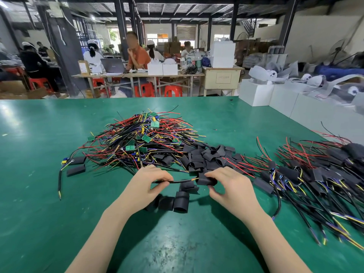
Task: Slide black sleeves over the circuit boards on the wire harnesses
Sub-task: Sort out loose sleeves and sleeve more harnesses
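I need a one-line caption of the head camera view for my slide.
Left hand holds a black cable while right hand grips a black sleeve on it, over a green table.

Paper sign on beige cabinet (pixel 223 78): printed characters, too blurred to read
Label on brown box (pixel 83 68): print too small to read

A green worktable (pixel 49 154) fills the foreground. Beyond its far edge, people sit at a long wooden table (pixel 137 75) with red stools (pixel 173 91) beneath. Dark steel columns (pixel 122 26) rise behind it; white boxes (pixel 256 94) line its right.
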A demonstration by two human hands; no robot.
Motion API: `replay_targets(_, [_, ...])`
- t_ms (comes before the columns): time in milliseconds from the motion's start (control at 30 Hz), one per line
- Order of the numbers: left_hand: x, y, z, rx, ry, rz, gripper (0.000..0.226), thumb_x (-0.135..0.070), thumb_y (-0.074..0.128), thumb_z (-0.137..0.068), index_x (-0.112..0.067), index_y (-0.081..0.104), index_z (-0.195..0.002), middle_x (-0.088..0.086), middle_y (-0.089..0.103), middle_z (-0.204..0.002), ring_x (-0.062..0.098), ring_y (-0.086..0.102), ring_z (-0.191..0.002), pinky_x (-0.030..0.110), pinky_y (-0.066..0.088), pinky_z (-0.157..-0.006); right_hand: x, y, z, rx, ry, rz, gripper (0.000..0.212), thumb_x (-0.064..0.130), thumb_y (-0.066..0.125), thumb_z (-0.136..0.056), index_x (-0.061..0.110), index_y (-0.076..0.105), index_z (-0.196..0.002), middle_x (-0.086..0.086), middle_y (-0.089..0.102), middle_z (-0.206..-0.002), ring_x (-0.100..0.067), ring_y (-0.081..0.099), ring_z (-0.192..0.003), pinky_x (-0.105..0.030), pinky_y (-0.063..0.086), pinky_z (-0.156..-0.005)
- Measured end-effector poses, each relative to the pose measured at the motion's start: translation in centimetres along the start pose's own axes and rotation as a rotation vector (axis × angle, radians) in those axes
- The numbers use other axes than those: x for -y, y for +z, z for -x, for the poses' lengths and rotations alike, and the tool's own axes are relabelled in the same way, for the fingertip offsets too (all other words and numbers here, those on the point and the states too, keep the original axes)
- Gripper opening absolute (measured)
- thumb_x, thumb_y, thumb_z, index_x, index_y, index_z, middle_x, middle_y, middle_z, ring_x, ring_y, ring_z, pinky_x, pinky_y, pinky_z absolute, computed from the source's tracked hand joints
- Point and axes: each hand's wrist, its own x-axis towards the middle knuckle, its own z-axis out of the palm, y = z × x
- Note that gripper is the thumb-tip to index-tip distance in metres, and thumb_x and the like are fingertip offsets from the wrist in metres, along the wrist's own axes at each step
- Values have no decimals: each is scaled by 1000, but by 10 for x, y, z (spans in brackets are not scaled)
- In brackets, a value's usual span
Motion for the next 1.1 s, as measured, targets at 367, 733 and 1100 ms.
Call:
replay_targets(367, [-2,-3,-1,-35,-8,21,13,-3,71,-85,-15,74,-91,-15,69,-85,5,56,-83,23,43,-82,-6,-1,0,-40,85,-29,30,11,79,-66,16,71,-94,4,70,-85,-22,65,-79,-34,52,-72])
replay_targets(733, [-19,20,-2,15,27,33,11,-6,72,-84,-13,75,-91,-8,69,-82,14,57,-82,29,46,-79,10,9,-2,100,-154,51,29,16,75,-61,20,69,-89,9,68,-82,-17,63,-77,-32,41,-76])
replay_targets(1100, [18,-10,5,308,-186,-274,25,-31,64,-89,-29,68,-114,-13,61,-114,12,47,-109,30,35,-99,8,10,-1,215,-66,100,24,19,73,-62,22,70,-86,9,68,-78,-18,62,-75,-35,47,-73])
